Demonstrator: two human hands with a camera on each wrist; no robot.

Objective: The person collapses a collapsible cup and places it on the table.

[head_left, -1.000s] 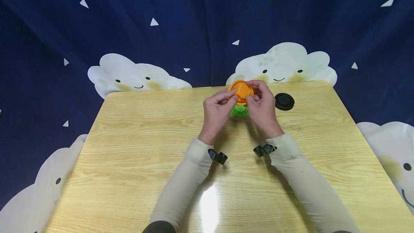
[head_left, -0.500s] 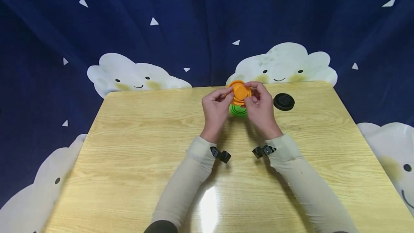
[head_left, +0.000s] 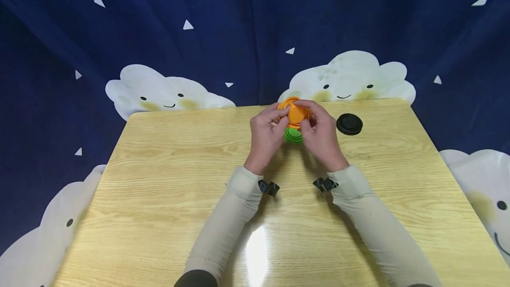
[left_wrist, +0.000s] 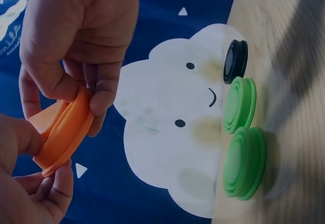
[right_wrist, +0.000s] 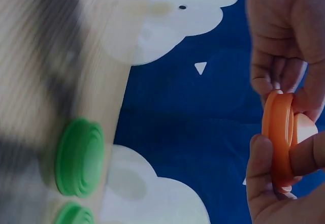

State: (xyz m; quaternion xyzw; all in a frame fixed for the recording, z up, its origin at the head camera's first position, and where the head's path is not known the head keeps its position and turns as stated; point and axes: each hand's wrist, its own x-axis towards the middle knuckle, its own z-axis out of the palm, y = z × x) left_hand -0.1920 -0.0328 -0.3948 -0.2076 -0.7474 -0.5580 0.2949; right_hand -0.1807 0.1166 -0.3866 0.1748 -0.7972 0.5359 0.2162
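Note:
Both hands hold an orange collapsible cup [head_left: 296,114] above the far edge of the table. Its stepped rings and raised round middle face up toward the head camera. My left hand [head_left: 268,129] pinches its left rim between thumb and fingers, and my right hand [head_left: 322,132] pinches the right side. In the left wrist view the orange cup [left_wrist: 66,130] is seen edge-on, with the right hand [left_wrist: 84,36] above and the left hand [left_wrist: 20,168] below. Beneath the hands, a green collapsed cup [head_left: 294,135] lies partly hidden.
Two green cups [left_wrist: 244,163] lie flattened in a row with a black one [left_wrist: 236,61] on the wooden table [head_left: 167,180]. From the head, the black cup [head_left: 349,124] is right of my right hand. A dark blue cloud-print curtain [head_left: 223,25] hangs behind.
The right fingers have shifted slightly over the orange cup's upper rim, and its raised middle is turned a little. Both hands stay in nearly the same place; the cups on the table have not moved.

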